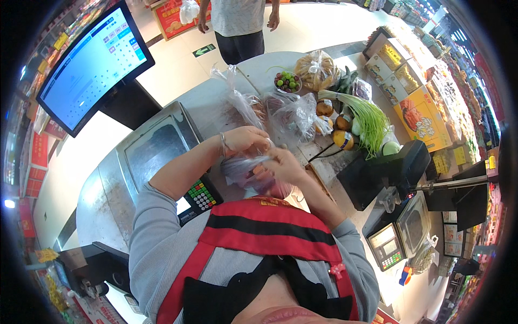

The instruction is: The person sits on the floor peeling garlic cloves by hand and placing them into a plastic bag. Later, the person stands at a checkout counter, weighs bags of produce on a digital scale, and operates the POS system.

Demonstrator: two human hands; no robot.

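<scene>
Just in front of my red apron, both hands meet at the gathered neck of a clear plastic bag (238, 170) with reddish contents, which I cannot identify. My left hand (247, 140), with a bracelet at the wrist, pinches the bag's neck from the left. From the other side, my right hand (286, 165) grips the plastic, its fingers slightly blurred. Beyond them lie a knotted plastic bag (293, 115) and another clear bag (243, 107). A metal-topped weighing scale (156, 141) with a keypad (202, 196) is at my left forearm.
Grapes in a bowl (288, 82), a tied bag of yellowish food (317, 69), long green vegetables (366, 117) and several round fruits (343, 139) crowd the counter's far right. A monitor (97, 65) rises at left. A black device (380, 174) stands right. Across the counter stands a person (238, 20).
</scene>
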